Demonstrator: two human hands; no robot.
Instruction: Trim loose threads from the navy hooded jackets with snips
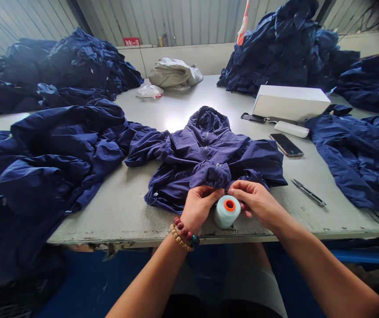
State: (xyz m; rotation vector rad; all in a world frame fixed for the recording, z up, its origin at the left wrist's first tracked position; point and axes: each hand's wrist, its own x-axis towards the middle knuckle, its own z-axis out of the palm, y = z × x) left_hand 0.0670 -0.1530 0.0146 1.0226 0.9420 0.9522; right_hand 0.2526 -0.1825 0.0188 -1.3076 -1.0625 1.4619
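Observation:
A navy hooded jacket (pixel 192 150) lies front up on the table, its hood pointing away from me and its front zipper showing. At its bunched lower edge my left hand (pixel 200 204), wearing two bead bracelets (pixel 183 234), is closed in a pinch on the cloth. Thumb and forefinger of my right hand (pixel 254 198) are pressed together beside the left fingertips; what they pinch is too small to tell. A pale blue cone of thread (pixel 224 216) with an orange core stands upright just below my fingertips. To the right lie thread snips (pixel 308 193).
Navy garments heap up at the left (pixel 66 150), back left (pixel 76 62), back right (pixel 278 53) and right (pixel 351 154) of the table (pixel 109 216). A phone (pixel 287 145), white box (pixel 292 101), white power bank (pixel 292 128) and grey bundle (pixel 174 73) are also there.

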